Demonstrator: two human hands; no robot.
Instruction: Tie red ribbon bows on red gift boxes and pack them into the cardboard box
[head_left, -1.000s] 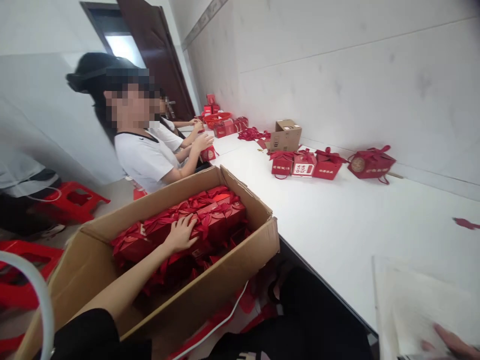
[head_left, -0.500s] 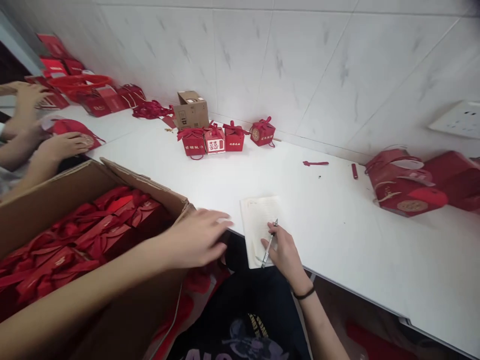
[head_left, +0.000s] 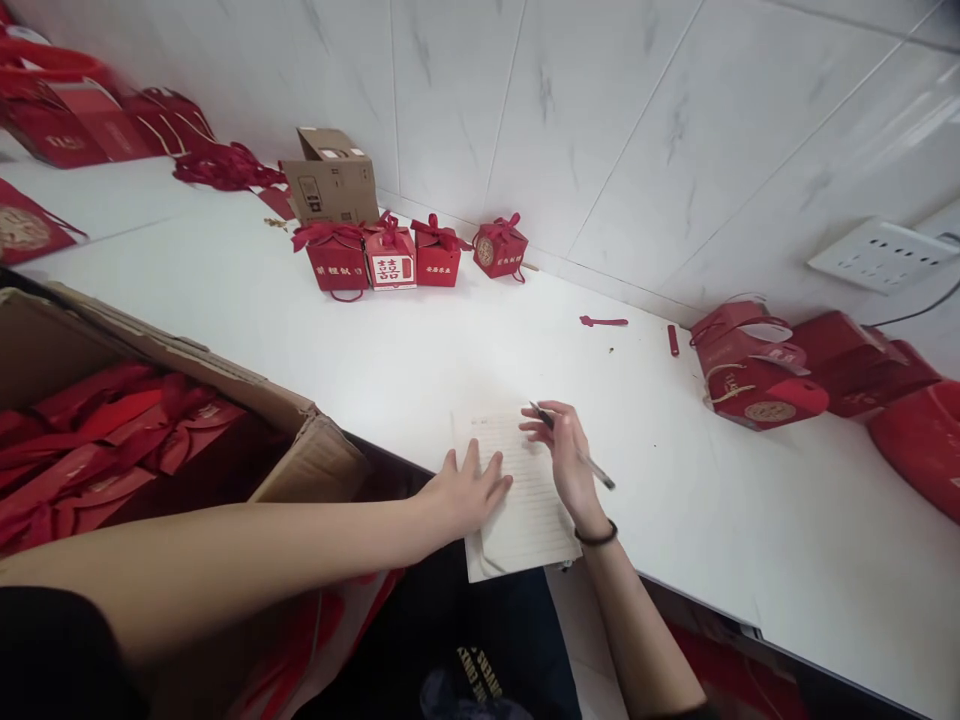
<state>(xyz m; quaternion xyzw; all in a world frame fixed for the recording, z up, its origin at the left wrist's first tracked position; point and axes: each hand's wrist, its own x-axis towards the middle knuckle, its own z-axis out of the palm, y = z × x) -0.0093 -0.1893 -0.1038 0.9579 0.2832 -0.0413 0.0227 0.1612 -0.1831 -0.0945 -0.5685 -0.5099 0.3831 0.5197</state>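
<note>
An open notebook (head_left: 525, 510) with lined pages lies at the front edge of the white table, its lower part jutting past the edge. My left hand (head_left: 463, 492) rests flat on its left side with the fingers spread and holds nothing. Over the right side of the page, my right hand (head_left: 561, 450) has its fingers around a pen (head_left: 598, 470). The pen's dark end points up and left, and its clear end sticks out to the lower right of the hand. A dark band circles my right wrist.
Small red gift boxes (head_left: 437, 262) stand by a brown carton (head_left: 330, 185) near the wall. A large cardboard box (head_left: 281, 400) of red boxes is at the left. More red boxes (head_left: 757, 385) sit at the right, below a wall socket (head_left: 885, 255).
My left hand has come down onto the notebook. My right hand has lifted and turned the pen. The view has shifted, and the other person's hands at the left are out of sight.
</note>
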